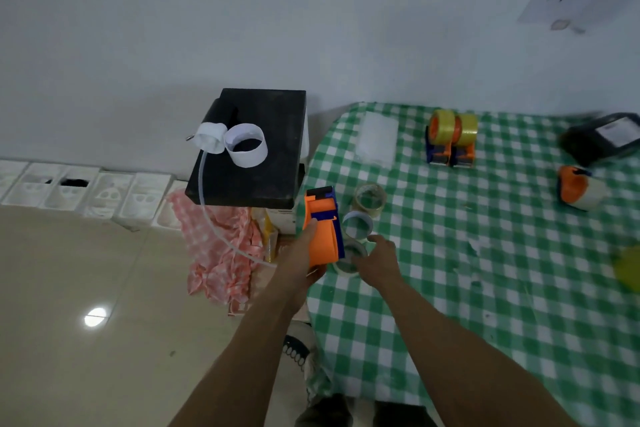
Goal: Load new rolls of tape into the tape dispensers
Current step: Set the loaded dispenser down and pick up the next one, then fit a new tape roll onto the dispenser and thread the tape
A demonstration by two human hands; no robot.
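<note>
My left hand [304, 253] grips an orange and blue tape dispenser [323, 225] at the left edge of the green checked table [485, 270]. It carries no roll that I can see. Beside it my right hand [377, 262] reaches onto a clear tape roll [349, 258] lying flat on the cloth, fingers curled at its rim. Two more clear rolls lie just beyond, one [358, 224] near and one [370, 199] farther. Two loaded dispensers with yellowish tape [452, 139] stand side by side at the back. Another orange dispenser with a roll [576, 192] lies on its side at the right.
A black stand [273, 135] holding white paper rings sits left of the table. A pink checked cloth [221, 253] hangs below it. A black device [602, 139] is at the far right, a clear plastic bag [377, 139] near the table's back, and a yellow object [628, 269] at the right edge.
</note>
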